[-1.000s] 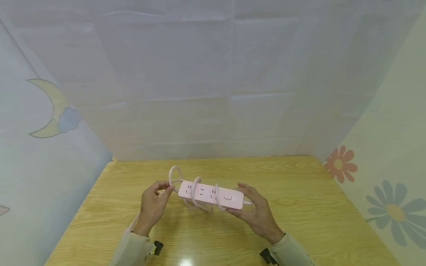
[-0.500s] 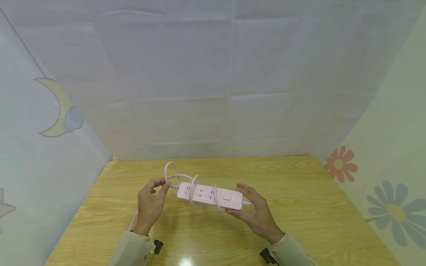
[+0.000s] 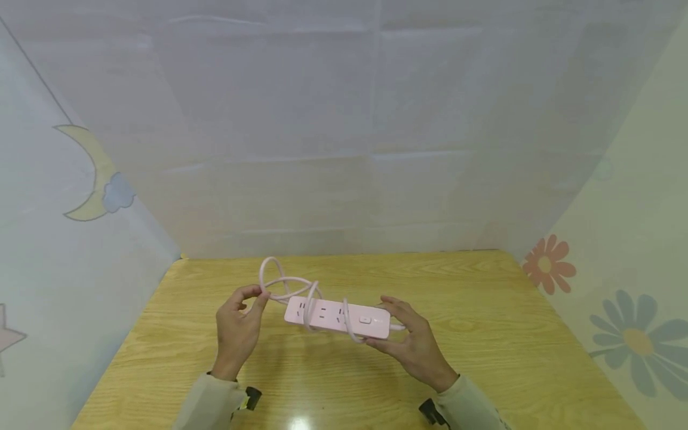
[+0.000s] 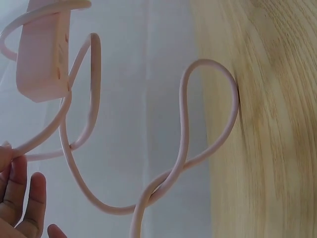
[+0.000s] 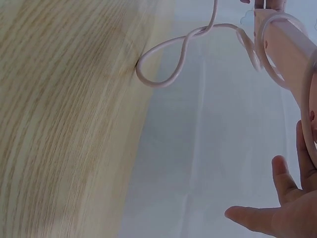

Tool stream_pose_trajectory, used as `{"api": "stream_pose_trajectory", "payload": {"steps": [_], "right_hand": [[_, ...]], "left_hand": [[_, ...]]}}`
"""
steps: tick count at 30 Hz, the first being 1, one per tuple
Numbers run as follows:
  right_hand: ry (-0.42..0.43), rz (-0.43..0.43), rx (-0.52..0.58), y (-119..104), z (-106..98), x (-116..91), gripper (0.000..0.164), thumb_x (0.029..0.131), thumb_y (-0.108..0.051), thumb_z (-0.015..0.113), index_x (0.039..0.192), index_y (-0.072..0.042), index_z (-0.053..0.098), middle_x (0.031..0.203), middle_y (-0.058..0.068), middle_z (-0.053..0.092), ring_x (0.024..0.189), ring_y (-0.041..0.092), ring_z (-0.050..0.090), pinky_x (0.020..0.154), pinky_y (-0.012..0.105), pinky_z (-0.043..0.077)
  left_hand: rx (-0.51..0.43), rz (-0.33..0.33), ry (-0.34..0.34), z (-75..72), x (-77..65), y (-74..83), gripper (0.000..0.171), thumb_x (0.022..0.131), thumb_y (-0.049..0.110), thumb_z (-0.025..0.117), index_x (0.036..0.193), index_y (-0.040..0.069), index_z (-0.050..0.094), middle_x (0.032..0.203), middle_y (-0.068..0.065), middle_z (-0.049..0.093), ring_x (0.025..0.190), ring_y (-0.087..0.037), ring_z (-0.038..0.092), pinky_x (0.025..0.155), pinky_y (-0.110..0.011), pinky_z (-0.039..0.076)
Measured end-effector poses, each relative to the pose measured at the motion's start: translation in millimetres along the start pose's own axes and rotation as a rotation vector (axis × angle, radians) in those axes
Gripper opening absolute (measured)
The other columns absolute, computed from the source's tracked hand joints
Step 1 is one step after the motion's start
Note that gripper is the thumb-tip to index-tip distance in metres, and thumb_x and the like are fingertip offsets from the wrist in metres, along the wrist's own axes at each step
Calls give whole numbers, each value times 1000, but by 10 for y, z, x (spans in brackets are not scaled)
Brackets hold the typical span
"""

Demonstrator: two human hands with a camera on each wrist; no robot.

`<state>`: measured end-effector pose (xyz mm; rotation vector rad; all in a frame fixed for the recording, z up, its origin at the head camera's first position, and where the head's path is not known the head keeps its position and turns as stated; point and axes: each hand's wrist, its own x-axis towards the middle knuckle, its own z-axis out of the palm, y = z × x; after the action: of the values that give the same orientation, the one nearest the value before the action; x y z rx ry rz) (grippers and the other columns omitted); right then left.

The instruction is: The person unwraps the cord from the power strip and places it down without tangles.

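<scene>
A pink power strip (image 3: 333,315) is held above the table, its sockets and switch facing up. Its pink cord (image 3: 272,260) winds loosely round the strip and loops out past the left end. My left hand (image 3: 238,328) pinches the cord between thumb and fingertips, just left of the strip. With thumb and fingers on opposite long edges, my right hand (image 3: 416,343) grips the strip's right end. A twisted loop of the cord (image 4: 183,124) hangs below the strip in the left wrist view. In the right wrist view, several fingers (image 5: 285,181) of the right hand extend away from the strip.
A wooden table (image 3: 462,298) lies beneath both hands. Behind it hangs a pale wall sheet (image 3: 344,149). Patterned side sheets with a moon (image 3: 91,173) and flowers (image 3: 636,340) flank the table.
My left hand has drawn left, away from the strip, pulling the cord so its loop at the left end is larger. The right hand and strip have barely shifted.
</scene>
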<state>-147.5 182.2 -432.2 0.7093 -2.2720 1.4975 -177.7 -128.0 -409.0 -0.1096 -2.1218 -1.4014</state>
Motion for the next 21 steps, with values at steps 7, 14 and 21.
{"api": "stream_pose_trajectory", "payload": {"steps": [7, 14, 21], "right_hand": [[-13, 6, -8, -2, -11, 1, 49, 74, -10, 88, 119, -13, 68, 127, 10, 63, 129, 42, 50, 98, 70, 40], [-14, 10, -20, -3, -7, -14, 49, 74, -10, 89, 118, -14, 69, 127, 9, 64, 127, 42, 51, 96, 69, 42], [-4, 18, -42, -10, -13, -13, 46, 75, -12, 88, 117, -11, 69, 123, 9, 65, 126, 42, 52, 97, 69, 41]], "left_hand": [[-19, 36, 8, -29, -2, 6, 9, 88, 0, 75, 96, -4, 71, 97, -16, 73, 93, 0, 58, 81, -30, 38], [-16, 43, 31, -58, -14, 30, 9, 88, 0, 74, 96, -5, 71, 96, -15, 73, 92, 2, 58, 80, -30, 38], [-5, 47, 40, -87, -30, 2, 9, 88, -2, 74, 95, -5, 70, 94, -16, 73, 91, 4, 57, 79, -30, 38]]}}
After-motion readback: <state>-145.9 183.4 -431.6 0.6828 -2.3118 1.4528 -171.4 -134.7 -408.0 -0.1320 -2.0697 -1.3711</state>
